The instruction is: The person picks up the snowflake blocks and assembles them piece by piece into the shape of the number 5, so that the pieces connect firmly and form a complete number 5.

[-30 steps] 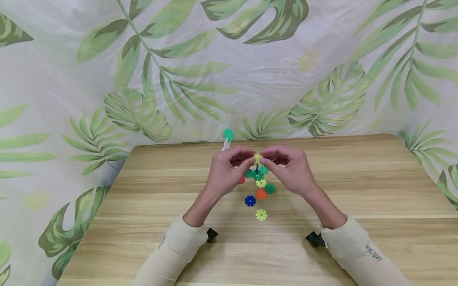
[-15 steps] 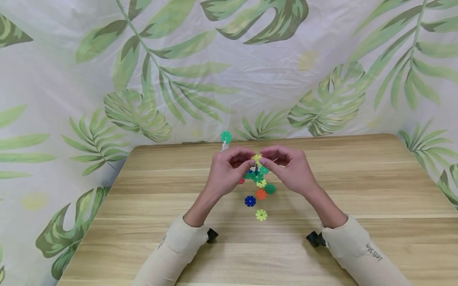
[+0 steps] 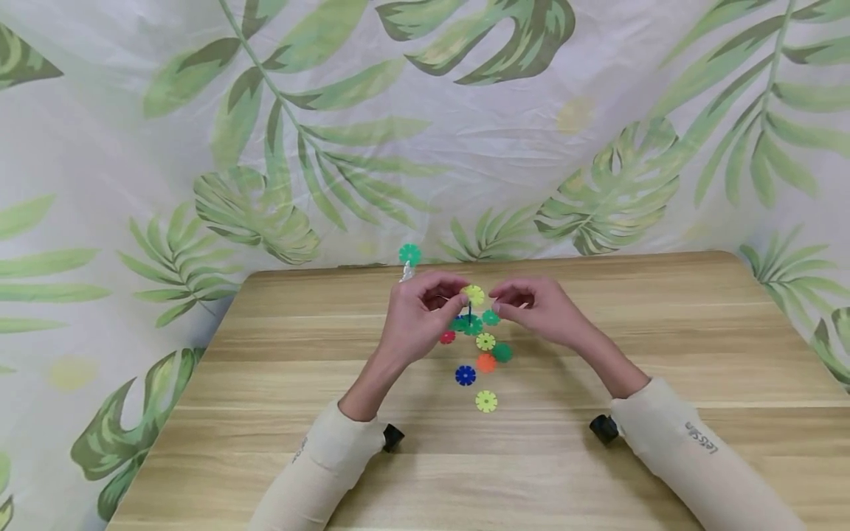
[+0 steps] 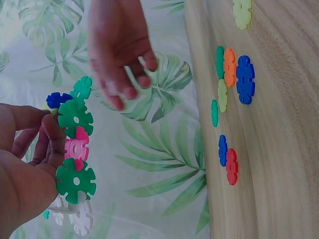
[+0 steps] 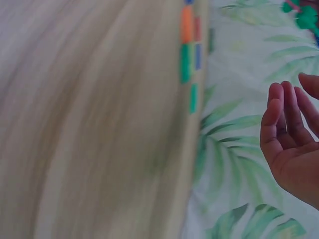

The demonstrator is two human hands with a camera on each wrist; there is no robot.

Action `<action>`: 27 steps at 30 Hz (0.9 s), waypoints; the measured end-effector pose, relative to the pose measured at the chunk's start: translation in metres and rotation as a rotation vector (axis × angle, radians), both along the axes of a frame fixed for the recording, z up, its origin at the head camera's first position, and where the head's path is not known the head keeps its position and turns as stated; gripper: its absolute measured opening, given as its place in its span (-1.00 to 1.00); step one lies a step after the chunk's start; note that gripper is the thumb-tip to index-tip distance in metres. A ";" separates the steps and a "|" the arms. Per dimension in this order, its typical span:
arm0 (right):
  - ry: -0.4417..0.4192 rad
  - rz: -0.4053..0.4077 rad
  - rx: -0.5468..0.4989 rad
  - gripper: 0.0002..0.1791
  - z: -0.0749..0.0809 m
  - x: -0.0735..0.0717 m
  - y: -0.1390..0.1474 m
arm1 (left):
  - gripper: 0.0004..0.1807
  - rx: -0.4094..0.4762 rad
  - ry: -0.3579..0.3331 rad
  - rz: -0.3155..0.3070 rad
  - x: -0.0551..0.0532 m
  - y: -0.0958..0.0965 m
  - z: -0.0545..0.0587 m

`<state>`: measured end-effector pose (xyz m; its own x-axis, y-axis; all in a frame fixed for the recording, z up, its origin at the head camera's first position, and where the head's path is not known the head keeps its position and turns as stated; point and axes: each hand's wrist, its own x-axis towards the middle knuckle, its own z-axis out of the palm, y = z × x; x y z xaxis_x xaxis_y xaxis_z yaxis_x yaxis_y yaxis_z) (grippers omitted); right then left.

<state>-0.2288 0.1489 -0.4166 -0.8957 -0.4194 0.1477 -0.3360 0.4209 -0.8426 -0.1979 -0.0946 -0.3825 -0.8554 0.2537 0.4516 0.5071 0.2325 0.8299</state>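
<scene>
My left hand (image 3: 418,317) pinches a yellow notched disc (image 3: 474,296) between thumb and fingertips, raised above the table. This disc belongs to a chain of interlocking plastic discs. In the left wrist view the chain shows a blue disc (image 4: 59,100), a green disc (image 4: 76,119), a pink disc (image 4: 76,149), another green disc (image 4: 76,181) and a white disc (image 4: 81,217). Beyond the left hand, a green disc (image 3: 409,254) tops the chain's far end. My right hand (image 3: 544,313) is apart from the chain, its fingers loosely bent around nothing.
Loose discs lie on the wooden table (image 3: 664,354) below the hands: a yellow disc (image 3: 486,401), a blue disc (image 3: 465,375), an orange disc (image 3: 487,362), a dark green disc (image 3: 502,352), a red disc (image 3: 448,337) and others. A leaf-print cloth (image 3: 491,162) hangs behind.
My right hand has let go of the yellow disc and drawn off to the right. The left hand keeps hold of it, and the chain's far green end has shifted slightly left.
</scene>
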 end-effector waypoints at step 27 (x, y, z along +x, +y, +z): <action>-0.061 0.220 0.396 -0.65 -0.026 -0.006 -0.001 | -0.82 0.007 -0.010 -0.019 0.000 -0.004 0.004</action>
